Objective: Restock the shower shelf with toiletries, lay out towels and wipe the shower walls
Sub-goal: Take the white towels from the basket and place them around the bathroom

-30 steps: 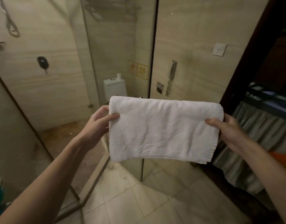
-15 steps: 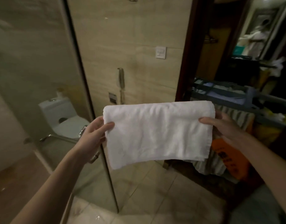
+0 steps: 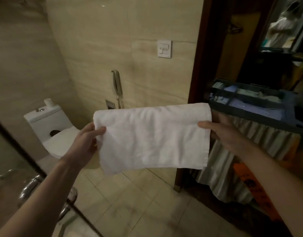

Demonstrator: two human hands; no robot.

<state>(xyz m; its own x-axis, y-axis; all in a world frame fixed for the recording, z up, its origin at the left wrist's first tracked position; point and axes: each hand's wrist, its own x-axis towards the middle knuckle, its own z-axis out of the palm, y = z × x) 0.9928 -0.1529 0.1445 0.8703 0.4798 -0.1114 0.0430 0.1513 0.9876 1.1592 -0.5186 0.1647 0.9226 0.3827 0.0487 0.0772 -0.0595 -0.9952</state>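
A folded white towel (image 3: 152, 137) hangs spread out in front of me at chest height. My left hand (image 3: 86, 142) pinches its left edge, thumb on the front. My right hand (image 3: 222, 134) pinches its right edge the same way, fingers hidden behind the cloth. The towel's lower edge hangs free above the tiled floor.
A white toilet (image 3: 49, 127) stands at the left against the beige tiled wall. A wall phone (image 3: 116, 84) and a light switch (image 3: 164, 48) are on the wall ahead. A housekeeping cart (image 3: 260, 106) with supplies stands in the dark doorway at right. The glass shower door with its chrome handle (image 3: 30, 186) is at lower left.
My view has swung right, away from the shower stall towards the toilet and the doorway. Both hands keep hold of the towel, still stretched between them.
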